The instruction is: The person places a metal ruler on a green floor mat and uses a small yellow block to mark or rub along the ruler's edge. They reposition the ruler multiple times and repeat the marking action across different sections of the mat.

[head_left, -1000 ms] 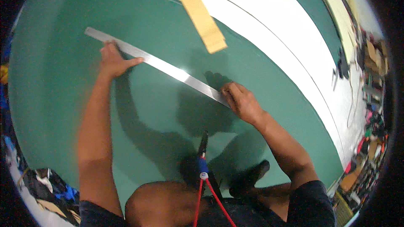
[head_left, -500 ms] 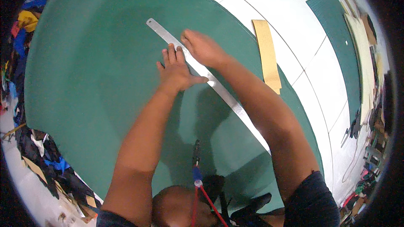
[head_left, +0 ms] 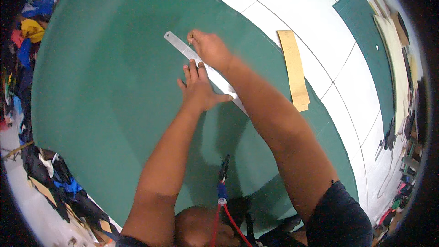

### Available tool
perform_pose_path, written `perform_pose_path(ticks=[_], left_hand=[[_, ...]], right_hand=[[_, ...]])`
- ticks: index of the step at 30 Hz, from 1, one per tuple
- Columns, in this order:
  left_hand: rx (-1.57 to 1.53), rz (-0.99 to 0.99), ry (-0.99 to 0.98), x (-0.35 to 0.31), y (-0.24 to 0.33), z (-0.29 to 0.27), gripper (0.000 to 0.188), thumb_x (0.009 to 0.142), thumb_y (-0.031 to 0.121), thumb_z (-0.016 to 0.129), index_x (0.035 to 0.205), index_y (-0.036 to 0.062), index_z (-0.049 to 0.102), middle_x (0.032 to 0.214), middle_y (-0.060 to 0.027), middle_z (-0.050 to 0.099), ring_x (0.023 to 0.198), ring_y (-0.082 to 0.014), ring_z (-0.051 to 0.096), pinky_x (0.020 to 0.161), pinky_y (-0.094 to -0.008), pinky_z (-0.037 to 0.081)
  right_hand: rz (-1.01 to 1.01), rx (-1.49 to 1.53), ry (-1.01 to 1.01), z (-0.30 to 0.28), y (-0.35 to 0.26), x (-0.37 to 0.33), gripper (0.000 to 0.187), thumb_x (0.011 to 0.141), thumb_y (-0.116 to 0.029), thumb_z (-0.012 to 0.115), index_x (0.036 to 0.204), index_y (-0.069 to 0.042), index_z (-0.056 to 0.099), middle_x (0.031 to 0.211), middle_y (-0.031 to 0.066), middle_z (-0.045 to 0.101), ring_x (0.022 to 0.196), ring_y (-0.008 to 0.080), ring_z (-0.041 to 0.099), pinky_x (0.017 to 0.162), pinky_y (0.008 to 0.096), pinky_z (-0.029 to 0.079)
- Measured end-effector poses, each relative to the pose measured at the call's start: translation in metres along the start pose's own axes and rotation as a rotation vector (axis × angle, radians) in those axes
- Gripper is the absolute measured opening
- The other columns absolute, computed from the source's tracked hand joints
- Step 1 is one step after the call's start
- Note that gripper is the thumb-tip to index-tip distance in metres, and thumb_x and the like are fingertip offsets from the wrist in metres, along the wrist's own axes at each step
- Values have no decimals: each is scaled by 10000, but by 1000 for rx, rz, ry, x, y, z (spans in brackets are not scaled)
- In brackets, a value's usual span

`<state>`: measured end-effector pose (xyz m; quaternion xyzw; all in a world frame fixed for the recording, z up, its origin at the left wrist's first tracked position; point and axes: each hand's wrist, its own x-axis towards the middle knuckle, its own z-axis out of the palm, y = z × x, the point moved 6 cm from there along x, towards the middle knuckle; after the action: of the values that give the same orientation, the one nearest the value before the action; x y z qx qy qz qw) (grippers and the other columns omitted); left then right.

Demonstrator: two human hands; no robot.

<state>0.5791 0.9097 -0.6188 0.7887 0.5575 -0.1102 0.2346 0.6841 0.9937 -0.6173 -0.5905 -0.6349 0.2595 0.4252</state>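
Note:
A long steel ruler (head_left: 176,41) lies aslant on a large green sheet (head_left: 105,77). My left hand (head_left: 198,92) is open, its fingers spread; the fingertips and thumb press on the ruler's near edge. Just past the ruler's far edge, close to its holed end, my right hand (head_left: 210,49) is closed around a thin, needle-like tool (head_left: 190,44). The tool's fine tip points down toward the ruler; its handle is hidden in the fist. My right forearm covers the ruler's lower part.
A tan strip (head_left: 293,68) lies over the sheet's right edge, on white floor tiles (head_left: 297,0). Farther right are another green piece (head_left: 366,41) and a cream strip (head_left: 393,73). Scraps (head_left: 32,29) heap up at the left. A red cord (head_left: 231,222) hangs in front of me.
My right hand has slid up along the ruler toward its holed end, and the thin tool's tip now shows. My left hand stays pressed on the ruler. The whole view has shifted slightly.

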Motion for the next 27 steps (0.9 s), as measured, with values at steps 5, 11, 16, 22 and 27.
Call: perform_pose_path(ticks=[5,11,16,22,27], left_hand=[[24,-9,-37,5,0,6,1449,508,629,883,1540,-32,109,1624,-251,45,1507,-434,23,1153,-670,112],[18,3,-19,5,1,8,1462,513,677,855,1552,-13,92,1634,-224,18,1512,-413,11,1157,-664,118],[51,-13,23,3,-8,6,1460,499,709,843,1556,3,122,1636,-211,45,1514,-399,30,1150,-667,153],[116,47,79,15,-11,18,1466,485,764,814,1548,3,151,1631,-209,74,1504,-393,92,1138,-678,182],[122,99,121,27,-18,21,1453,493,735,837,1530,-34,170,1616,-234,97,1487,-405,131,1175,-579,226]], right_hand=[[-10,-32,8,2,0,-6,148,967,-160,550,1041,-48,614,926,200,683,832,404,659,731,483,523],[-58,-150,-141,-13,-1,-42,153,951,-141,543,1056,-45,599,1003,195,642,947,385,629,813,469,511],[-47,-266,-392,-83,-18,-179,160,938,-124,562,1063,-24,560,959,178,602,927,377,606,806,473,505],[181,-268,-513,-196,-23,-383,181,900,-151,566,1052,-52,555,975,167,604,877,398,602,763,497,490],[503,-147,-211,-288,-28,-516,251,899,-119,558,1139,-44,559,927,192,590,855,416,586,770,494,496]])
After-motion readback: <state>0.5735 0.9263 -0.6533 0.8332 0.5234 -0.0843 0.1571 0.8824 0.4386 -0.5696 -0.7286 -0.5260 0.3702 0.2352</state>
